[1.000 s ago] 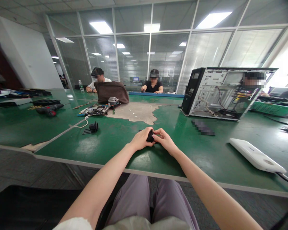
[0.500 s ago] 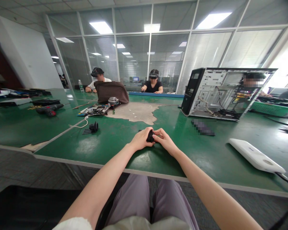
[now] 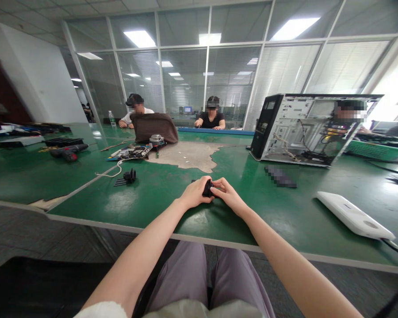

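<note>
Between my hands is a small black part (image 3: 207, 189), held just above the green tabletop close to its near edge. My left hand (image 3: 195, 192) is wrapped round it from the left. From the right, my right hand (image 3: 227, 193) pinches its side with thumb and fingers. Most of the part is hidden by my fingers, so its exact kind cannot be made out. Left of my hands, a separate black round part with prongs (image 3: 129, 176) lies on the table.
An open computer case (image 3: 298, 128) stands at the right, behind a blurred dark object (image 3: 280, 176) and a white device with a cable (image 3: 354, 215). Left are a circuit board (image 3: 129, 152), a brown bag (image 3: 155, 127) and a power drill (image 3: 68, 152). Several people sit around the table.
</note>
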`<state>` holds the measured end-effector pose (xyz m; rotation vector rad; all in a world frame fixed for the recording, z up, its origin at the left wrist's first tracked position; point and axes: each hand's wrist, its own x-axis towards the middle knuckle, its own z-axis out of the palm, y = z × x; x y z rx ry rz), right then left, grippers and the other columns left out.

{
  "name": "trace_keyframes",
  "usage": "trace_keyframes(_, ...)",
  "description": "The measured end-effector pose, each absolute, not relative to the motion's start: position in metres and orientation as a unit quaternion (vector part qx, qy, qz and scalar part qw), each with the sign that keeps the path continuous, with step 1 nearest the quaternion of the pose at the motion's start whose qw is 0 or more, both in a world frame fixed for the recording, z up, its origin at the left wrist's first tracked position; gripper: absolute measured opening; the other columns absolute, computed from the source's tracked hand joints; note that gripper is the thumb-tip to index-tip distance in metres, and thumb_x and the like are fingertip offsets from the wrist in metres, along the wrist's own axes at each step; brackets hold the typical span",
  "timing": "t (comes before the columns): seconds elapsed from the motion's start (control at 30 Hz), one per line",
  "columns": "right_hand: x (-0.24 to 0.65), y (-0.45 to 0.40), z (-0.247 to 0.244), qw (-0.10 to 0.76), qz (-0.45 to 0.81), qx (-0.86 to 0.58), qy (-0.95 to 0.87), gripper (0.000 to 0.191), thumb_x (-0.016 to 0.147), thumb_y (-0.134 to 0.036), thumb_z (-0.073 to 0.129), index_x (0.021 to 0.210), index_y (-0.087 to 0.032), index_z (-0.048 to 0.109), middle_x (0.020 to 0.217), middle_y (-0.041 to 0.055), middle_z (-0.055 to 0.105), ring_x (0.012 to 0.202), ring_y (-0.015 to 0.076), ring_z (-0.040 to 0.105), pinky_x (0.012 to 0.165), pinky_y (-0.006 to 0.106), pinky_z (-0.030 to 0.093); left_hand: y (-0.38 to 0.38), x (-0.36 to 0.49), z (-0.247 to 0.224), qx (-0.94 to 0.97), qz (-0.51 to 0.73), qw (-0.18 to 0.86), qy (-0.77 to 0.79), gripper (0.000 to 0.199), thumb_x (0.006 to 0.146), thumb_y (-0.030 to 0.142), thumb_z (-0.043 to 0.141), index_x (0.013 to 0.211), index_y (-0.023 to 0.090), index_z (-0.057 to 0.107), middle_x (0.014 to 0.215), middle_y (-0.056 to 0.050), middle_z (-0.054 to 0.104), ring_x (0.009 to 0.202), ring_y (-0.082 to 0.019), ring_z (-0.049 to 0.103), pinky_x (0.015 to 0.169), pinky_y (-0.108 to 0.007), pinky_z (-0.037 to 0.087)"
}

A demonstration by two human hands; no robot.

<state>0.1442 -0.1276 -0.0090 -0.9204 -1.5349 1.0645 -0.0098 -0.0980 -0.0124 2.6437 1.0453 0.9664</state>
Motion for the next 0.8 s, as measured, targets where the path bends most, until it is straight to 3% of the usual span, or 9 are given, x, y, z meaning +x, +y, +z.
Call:
trace_keyframes(0.23, 0.1455, -0.1255, -0.0113, 0.497, 0.448, -0.395, -0.630, 0.028, 0.067, -0.031, 0.062, 0.090, -0.022, 0.050, 0.089, 0.0018, 0.058, 0.078, 0.0144, 0.058, 0.075, 0.033, 0.044, -0.0982, -0.0103, -0.0120, 0.881, 0.321, 0.064, 0.343, 0.056, 0.064, 0.031, 0.062, 0.111, 0.022, 0.033, 0.105, -0.005, 0.050, 0.091, -0.022, 0.053, 0.074, -0.032, 0.042)
trace_keyframes(0.4, 0.1463, -0.1266, -0.0104, 0.492, 0.460, -0.375, -0.637, 0.032, 0.061, -0.028, 0.067, 0.086, -0.022, 0.048, 0.087, -0.0002, 0.059, 0.080, 0.0147, 0.058, 0.076, 0.032, 0.044, -0.0992, -0.0114, -0.0110, 0.883, 0.317, 0.062, 0.341, 0.056, 0.062, 0.028, 0.063, 0.110, 0.022, 0.034, 0.102, -0.004, 0.051, 0.088, -0.021, 0.054, 0.071, -0.031, 0.043)
trace_keyframes(0.6, 0.1444, -0.1261, -0.0102, 0.506, 0.449, -0.380, -0.631, 0.023, 0.067, -0.034, 0.061, 0.080, -0.022, 0.048, 0.083, -0.0008, 0.060, 0.079, 0.0139, 0.056, 0.075, 0.031, 0.043, -0.0988, -0.0102, -0.0112, 0.880, 0.321, 0.065, 0.343, 0.056, 0.063, 0.031, 0.063, 0.110, 0.022, 0.033, 0.104, -0.004, 0.051, 0.092, -0.022, 0.053, 0.075, -0.032, 0.042)
trace_keyframes(0.8, 0.1464, -0.1254, -0.0120, 0.499, 0.452, -0.392, -0.628, 0.029, 0.067, -0.033, 0.062, 0.092, -0.022, 0.050, 0.090, 0.0014, 0.058, 0.078, 0.0141, 0.057, 0.075, 0.033, 0.044, -0.0993, -0.0099, -0.0108, 0.878, 0.322, 0.071, 0.348, 0.056, 0.063, 0.030, 0.063, 0.110, 0.023, 0.034, 0.105, -0.005, 0.051, 0.093, -0.023, 0.053, 0.076, -0.033, 0.042)
